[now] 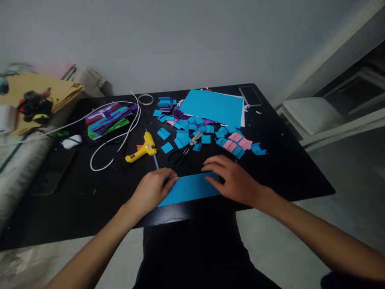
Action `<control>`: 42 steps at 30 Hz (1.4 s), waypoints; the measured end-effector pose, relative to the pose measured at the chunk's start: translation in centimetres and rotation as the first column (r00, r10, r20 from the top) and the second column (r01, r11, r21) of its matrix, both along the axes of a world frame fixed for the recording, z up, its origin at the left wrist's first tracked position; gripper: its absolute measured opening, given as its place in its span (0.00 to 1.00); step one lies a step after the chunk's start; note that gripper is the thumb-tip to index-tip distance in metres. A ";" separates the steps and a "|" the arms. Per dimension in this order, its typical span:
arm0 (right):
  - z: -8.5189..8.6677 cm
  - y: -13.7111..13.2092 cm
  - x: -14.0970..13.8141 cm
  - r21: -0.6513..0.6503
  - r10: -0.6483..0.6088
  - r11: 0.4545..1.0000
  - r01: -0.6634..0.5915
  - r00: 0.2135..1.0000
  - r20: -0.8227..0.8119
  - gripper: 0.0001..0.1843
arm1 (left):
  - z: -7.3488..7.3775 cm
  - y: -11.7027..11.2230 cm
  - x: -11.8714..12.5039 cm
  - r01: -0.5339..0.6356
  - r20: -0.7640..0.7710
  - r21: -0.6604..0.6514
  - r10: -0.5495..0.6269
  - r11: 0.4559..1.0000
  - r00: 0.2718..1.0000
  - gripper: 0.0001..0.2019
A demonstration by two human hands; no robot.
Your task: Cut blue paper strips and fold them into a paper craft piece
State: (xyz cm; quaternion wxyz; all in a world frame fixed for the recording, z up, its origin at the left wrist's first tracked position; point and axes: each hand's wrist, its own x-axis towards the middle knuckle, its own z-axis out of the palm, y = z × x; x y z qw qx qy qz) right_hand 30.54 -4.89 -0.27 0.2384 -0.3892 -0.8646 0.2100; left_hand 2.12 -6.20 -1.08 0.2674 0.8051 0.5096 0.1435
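Observation:
A blue paper strip (191, 188) lies along the front edge of the black table. My left hand (156, 184) is on its left end, with thumb and fingers closed on the paper's upper edge. Over the right end is my right hand (230, 176), its fingers apart and slightly bent, the thumb close to the strip's surface. Just beyond the strip rest scissors (188, 148) with black handles, blades partly open. A yellow glue gun (144, 148) lies to the left of them, a glue stick poking from its back.
Small folded blue paper pieces (183, 138) and pink ones (237, 140) are scattered mid-table. Behind them lies a blue sheet (213, 106), with a phone (250, 96) at the far corner. On the left are coloured strips (110, 118), a white cable (93, 156) and an earbud case (72, 141).

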 end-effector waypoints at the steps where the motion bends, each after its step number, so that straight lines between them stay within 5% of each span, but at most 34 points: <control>1: -0.4 -1.0 -0.5 0.043 0.091 0.995 -0.091 0.996 -0.006 0.12 | -0.3 -0.3 0.1 -0.012 -0.027 0.082 0.014 0.997 1.000 0.09; 4: -2.0 -2.8 -1.7 0.113 0.174 0.977 -0.179 0.983 0.057 0.15 | -0.9 -1.7 0.6 0.010 -0.077 0.324 0.016 0.946 0.997 0.10; 7: -3.2 -3.2 -1.9 0.145 0.169 0.973 -0.177 0.983 0.065 0.14 | -1.4 -3.3 1.0 0.127 -0.078 0.414 -0.104 0.901 0.992 0.12; 16: -2.9 -2.9 -1.8 0.115 0.171 0.977 -0.178 0.983 0.069 0.14 | -3.0 -4.5 0.8 0.195 -0.067 0.395 -0.184 0.898 0.981 0.14; 24: -3.0 -3.6 -1.3 0.246 0.266 0.923 -0.297 0.952 0.151 0.14 | -2.2 -4.7 0.7 0.234 -0.078 0.431 -0.222 0.872 0.972 0.11; 42: -1.9 -4.4 -2.0 0.204 0.303 0.910 -0.360 0.916 0.263 0.18 | -0.6 -5.3 1.1 0.382 -0.217 0.441 -0.316 0.812 0.923 0.14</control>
